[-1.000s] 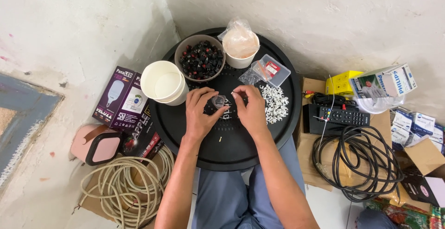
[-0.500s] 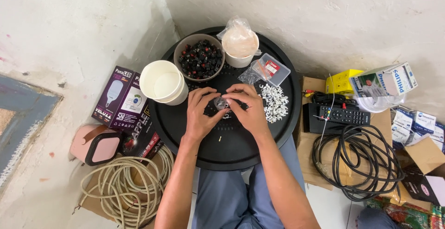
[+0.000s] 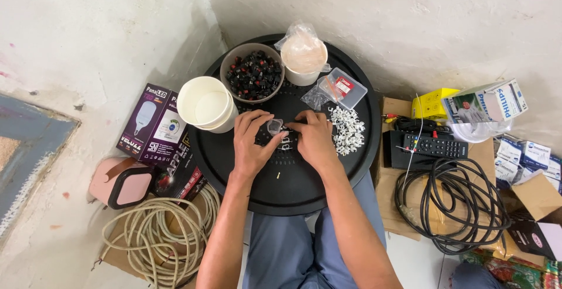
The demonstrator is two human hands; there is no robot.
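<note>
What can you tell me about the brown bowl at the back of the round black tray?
The brown bowl is round and looks like plastic or glazed ware, though I cannot tell which. It stands upright on the far part of the black tray, heaped with small black pieces with red tips. An empty white cup stands beside its left rim and a bag-lined white cup on its right. Neither hand touches it.

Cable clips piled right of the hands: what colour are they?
White. The cable clips lie heaped on the black round tray, seen clearly in the head view.
</note>
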